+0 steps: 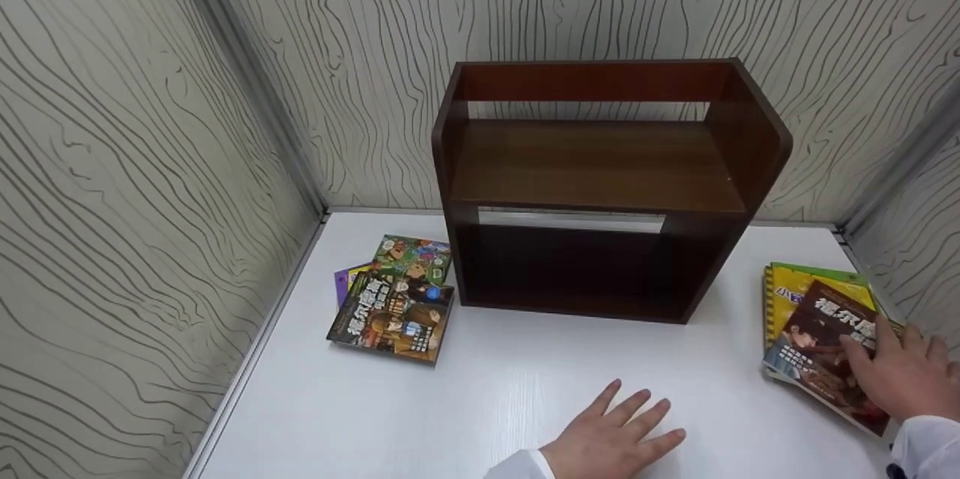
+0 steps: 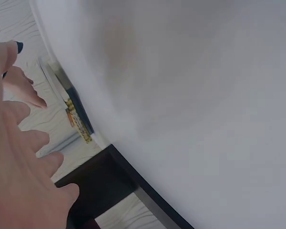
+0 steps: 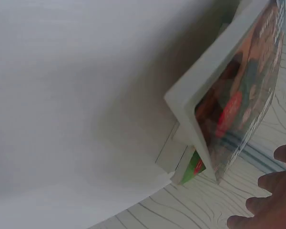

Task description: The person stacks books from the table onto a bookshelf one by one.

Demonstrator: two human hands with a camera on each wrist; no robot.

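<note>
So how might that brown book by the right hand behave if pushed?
The brown book looks glossy, so may slide. Askew over the yellow book, it might swivel. It seems to overhang at the near end, so could tip.

bookshelf (image 1: 600, 164) at the back of the table (image 1: 525, 381), wall (image 1: 375, 88) behind it, left book pile (image 1: 394, 314) just beside it, right book pile (image 1: 817, 359) further off, right hand (image 1: 911, 374) over that one, left hand (image 1: 611, 438) out front, kinda between both piles
</note>
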